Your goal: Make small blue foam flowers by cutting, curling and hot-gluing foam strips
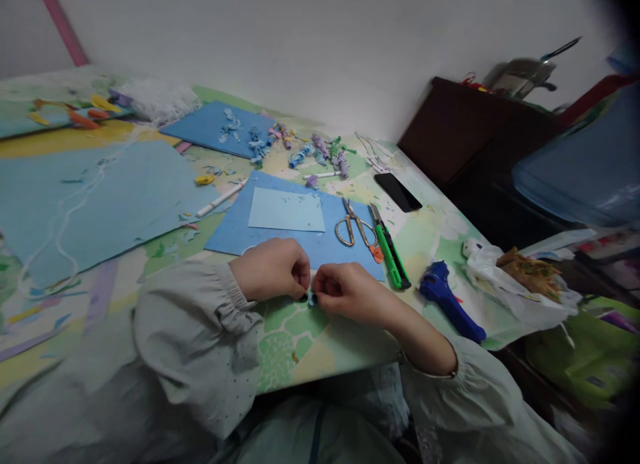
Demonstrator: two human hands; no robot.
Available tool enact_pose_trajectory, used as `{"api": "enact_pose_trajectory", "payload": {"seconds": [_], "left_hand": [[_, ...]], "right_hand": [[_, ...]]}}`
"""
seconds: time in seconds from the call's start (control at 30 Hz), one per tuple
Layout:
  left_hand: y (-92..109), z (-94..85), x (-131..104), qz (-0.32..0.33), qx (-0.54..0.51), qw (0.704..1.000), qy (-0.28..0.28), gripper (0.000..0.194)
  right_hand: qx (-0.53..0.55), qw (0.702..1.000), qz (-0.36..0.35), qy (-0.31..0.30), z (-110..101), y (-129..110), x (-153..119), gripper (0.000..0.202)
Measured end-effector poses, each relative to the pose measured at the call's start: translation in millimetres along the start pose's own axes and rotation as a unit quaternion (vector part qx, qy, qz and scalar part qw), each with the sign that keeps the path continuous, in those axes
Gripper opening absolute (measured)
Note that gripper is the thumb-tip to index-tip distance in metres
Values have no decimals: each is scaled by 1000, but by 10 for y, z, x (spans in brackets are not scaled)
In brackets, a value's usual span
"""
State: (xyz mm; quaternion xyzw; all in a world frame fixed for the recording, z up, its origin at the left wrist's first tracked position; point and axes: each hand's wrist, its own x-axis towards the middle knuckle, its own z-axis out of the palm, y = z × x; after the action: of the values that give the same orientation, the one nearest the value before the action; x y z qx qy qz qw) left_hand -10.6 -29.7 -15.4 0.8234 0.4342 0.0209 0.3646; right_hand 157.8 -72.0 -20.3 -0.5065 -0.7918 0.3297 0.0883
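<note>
My left hand (275,269) and my right hand (350,291) meet near the table's front edge, thumbs and fingertips pinched close together. Between them shows a small light blue scrap (311,299), probably foam or paper; its shape is mostly hidden by the fingers. Just beyond the hands lies a blue sheet (235,224) with a smaller light blue rectangle (285,211) on top. Gold-handled scissors (351,227) rest on the blue sheet, an orange piece (376,253) by one handle. To their right is a green utility knife (393,257).
A blue glue gun (450,301) and a bag of food (530,277) lie at the right, with a black phone (399,191) farther back. Curled foam pieces (300,155) sit behind. A white pen (221,199) and a large light blue sheet (115,204) are at the left.
</note>
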Motion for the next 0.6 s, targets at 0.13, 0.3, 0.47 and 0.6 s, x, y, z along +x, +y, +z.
{"api": "enact_pose_trajectory", "payload": {"seconds": [0.13,0.3,0.47,0.6], "left_hand": [[-6,0,0,0,3,1000,1,10],[-6,-5,-4,0,-2,1000,-2,10],[-3,-7,-8,3,-4,1000,-6,10],[-4,-5,-9,5,-11,1000,5,11]], "right_hand": [[-4,1000,-1,13,14,-9,-7,9],[-13,999,8,31,43,-13,-24,5],[-14,998,10,63,82,-27,-51,4],[1,997,9,81,114,-22,-69,5]]}}
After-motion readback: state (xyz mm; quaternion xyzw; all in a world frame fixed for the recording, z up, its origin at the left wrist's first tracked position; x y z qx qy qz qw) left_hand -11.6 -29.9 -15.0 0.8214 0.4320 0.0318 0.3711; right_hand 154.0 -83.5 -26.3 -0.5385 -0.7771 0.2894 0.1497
